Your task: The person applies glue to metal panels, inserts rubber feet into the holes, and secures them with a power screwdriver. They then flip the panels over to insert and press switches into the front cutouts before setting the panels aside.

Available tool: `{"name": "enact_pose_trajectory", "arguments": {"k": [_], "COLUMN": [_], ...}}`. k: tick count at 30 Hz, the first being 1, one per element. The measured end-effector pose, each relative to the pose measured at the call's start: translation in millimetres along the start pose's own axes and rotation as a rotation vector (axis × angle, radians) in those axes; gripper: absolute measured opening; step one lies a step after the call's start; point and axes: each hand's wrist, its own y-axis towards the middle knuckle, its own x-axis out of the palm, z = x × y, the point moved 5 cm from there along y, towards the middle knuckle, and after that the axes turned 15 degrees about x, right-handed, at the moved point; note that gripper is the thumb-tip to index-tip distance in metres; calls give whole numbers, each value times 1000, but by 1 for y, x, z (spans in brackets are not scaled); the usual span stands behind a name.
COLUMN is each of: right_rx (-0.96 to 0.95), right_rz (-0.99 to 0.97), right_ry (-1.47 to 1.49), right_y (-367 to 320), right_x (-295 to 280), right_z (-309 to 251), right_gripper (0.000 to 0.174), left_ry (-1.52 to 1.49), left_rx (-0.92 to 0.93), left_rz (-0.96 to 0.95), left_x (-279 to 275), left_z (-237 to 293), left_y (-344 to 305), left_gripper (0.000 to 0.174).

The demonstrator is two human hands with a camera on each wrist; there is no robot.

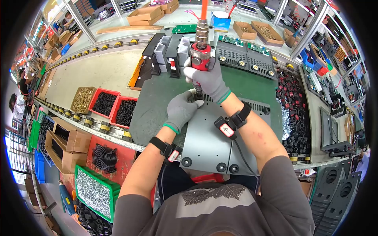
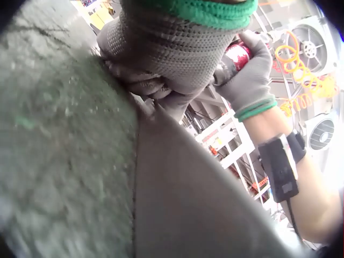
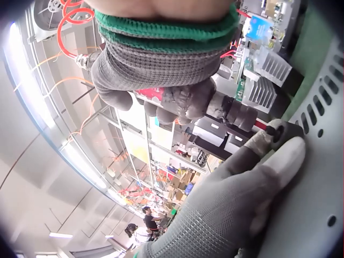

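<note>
My gloved right hand [image 1: 210, 78] grips a red air screwdriver [image 1: 200, 59], held upright with its bit down and an orange hose [image 1: 204, 10] on top. Below it, my gloved left hand [image 1: 182, 108] is at the far left corner of a grey metal panel [image 1: 208, 133]. In the right wrist view, the left thumb and finger pinch a black rubber foot [image 3: 290, 133] against the panel, and the driver's bit meets it. A second grey panel [image 1: 246, 151] lies alongside on the right. Black feet [image 1: 186, 161] sit at the panels' near corners.
The panels lie on a green mat [image 1: 256, 84]. Black finned heat-sink parts [image 1: 183, 49] and black slotted panels [image 1: 232, 55] stand behind. To the left are red bins [image 1: 107, 90] of small black parts; a green crate [image 1: 117, 192] of silvery pieces is lower left.
</note>
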Motion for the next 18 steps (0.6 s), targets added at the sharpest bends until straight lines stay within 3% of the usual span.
{"name": "enact_pose_trajectory", "arguments": {"k": [4, 5, 7, 8, 10, 13, 15, 16, 18], "right_rx": [-87, -125, -133, -107, -98, -38, 3, 1, -71], "right_rz": [28, 104, 198, 217, 392, 542, 622, 671, 697], "right_ry": [46, 99, 186, 220, 73, 33, -20, -49, -107], "right_y": [-15, -24, -57, -84, -128, -183, -215, -228, -251], "right_x": [-6, -18, -45, -58, -89, -128, -159, -167, -169], "right_z": [-26, -39, -69, -84, -106, -102, -81, -73, -63], "right_gripper": [19, 18, 16, 16, 18, 23, 25, 25, 23], "left_ry": [-285, -570, -1424, -1623, -1712, -1866, -1886, -1882, -1883], "left_rx": [106, -154, -397, -323, -237, -313, -235, -224, -175], "left_rz": [-32, -41, 59, 96, 238, 244, 155, 198, 140], "left_x": [1, -18, -21, -30, -47, -55, -54, -55, -54], "left_z": [-21, -4, -38, -45, -54, -31, -18, -16, -5], "left_y": [8, -3, -8, -13, -39, -70, -88, -97, -106], "left_gripper": [52, 48, 26, 21, 31, 41, 47, 47, 47]}}
